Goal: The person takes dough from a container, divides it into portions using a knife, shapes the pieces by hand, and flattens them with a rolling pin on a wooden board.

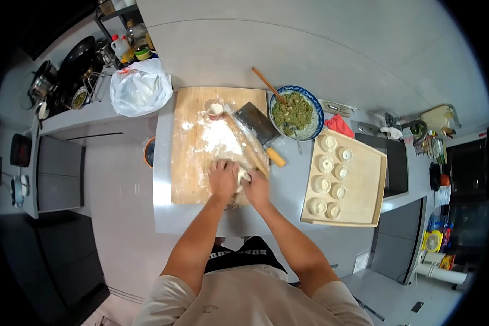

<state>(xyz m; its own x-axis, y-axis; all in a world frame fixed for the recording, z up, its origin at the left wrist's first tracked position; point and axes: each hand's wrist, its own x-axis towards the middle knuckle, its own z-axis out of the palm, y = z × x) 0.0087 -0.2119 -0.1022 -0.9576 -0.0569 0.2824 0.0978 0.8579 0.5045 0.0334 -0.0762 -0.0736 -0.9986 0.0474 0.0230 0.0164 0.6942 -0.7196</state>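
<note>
One floured board (187, 163), two hands (223, 180) (257, 188) at one dough lump (242, 176)

A single camera, worn on the head, looks forward and steeply down from above the shirt (255, 299); it faces the wooden board (193, 146) and grey counter (288, 187) from close above; its wide, round-edged view reaches the wall (228, 46) ahead and floor (114, 190) beside.
</note>
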